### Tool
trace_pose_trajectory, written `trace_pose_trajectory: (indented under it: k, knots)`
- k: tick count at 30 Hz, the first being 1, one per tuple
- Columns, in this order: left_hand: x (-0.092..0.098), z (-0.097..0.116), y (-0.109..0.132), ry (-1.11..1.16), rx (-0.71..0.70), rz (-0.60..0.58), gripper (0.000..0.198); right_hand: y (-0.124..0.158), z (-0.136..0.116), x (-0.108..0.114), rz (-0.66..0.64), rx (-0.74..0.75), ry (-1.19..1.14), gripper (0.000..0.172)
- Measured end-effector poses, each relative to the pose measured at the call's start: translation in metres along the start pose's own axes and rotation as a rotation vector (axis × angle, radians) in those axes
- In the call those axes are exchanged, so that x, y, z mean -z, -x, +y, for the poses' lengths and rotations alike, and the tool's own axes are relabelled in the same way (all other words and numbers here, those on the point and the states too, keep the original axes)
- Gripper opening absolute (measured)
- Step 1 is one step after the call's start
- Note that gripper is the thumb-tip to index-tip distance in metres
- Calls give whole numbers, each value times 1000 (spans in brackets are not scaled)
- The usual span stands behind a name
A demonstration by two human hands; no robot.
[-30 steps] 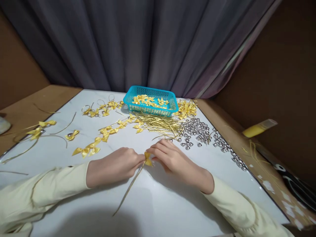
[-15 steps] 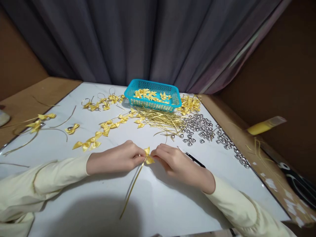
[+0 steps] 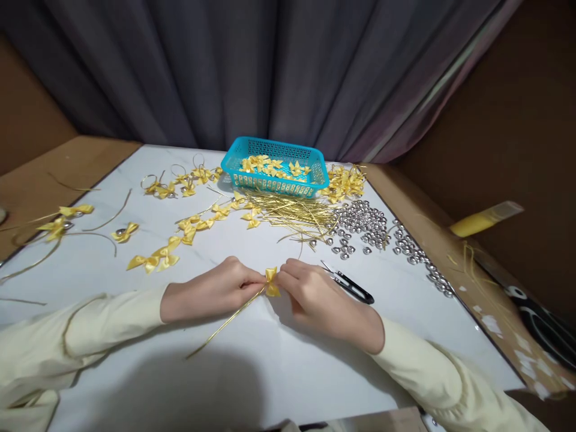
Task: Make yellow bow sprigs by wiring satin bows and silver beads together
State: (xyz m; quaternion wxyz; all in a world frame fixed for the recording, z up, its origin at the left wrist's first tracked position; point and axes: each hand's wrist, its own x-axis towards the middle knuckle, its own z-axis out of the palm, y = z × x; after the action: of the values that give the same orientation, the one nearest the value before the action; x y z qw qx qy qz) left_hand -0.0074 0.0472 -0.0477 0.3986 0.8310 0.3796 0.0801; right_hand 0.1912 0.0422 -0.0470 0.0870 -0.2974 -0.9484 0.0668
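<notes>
A small yellow ribbon bow sits between my two hands near the middle of the white table. My left hand pinches a thin gold cord at the bow, and the cord trails down-left across the table. My right hand pinches the bow from the right side. Both hands rest on the tabletop with fingers closed.
Small black snips lie just right of my right hand. A turquoise basket of yellow bows stands at the back, with gold cords, silver beads and several finished bows spread around. A yellow tube lies at the right.
The cord's loose end has swung to the left and lies flatter. My right hand has shifted so the black snips beside it show. The bow stays pinched between both hands.
</notes>
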Motion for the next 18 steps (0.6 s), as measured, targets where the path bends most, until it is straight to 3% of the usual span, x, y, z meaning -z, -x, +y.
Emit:
trace_pose_trajectory:
  k: [11, 18]
  knots:
    - [-6, -5, 0, -56, -77, 56, 32, -1, -2, -7, 21, -2, 125, 18]
    - [-12, -2, 3, -126, -56, 102, 32, -2, -6, -16, 109, -47, 140, 19]
